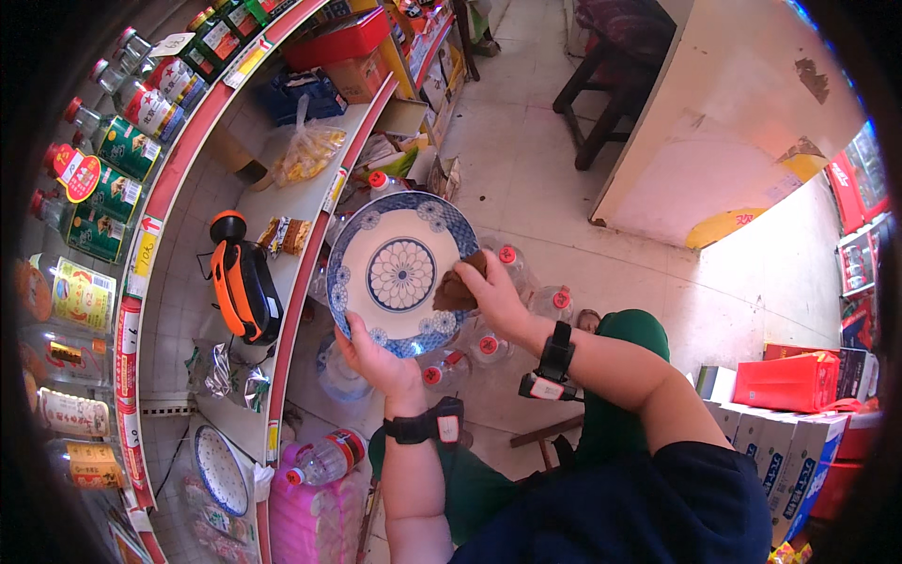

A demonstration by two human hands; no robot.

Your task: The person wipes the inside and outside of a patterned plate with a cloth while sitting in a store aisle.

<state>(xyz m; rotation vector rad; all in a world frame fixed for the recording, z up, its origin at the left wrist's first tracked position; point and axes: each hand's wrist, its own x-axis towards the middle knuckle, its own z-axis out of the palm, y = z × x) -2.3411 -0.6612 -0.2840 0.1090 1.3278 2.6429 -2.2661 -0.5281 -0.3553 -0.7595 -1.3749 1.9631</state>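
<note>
A round white plate (362, 258) with a blue patterned rim and a flower in its middle is held up in front of me. My left hand (381, 362) grips its lower edge, the thumb over the rim. In my right hand (498, 296) is a brown cloth (457, 285), bunched under the fingers and pressed against the plate's right side. Part of the cloth is hidden by that hand. Several clear plastic bottles with red caps (489, 345) stand on the floor below and behind the plate.
At my left a shelf carries bottles (117, 146), an orange and black lamp-like device (246, 287), a bag of yellow food (310, 155) and a blue-dotted dish (223, 470). A pink package (315, 512) and a plastic bottle (329, 456) sit low beside it. Boxes (780, 451) are stacked at my right.
</note>
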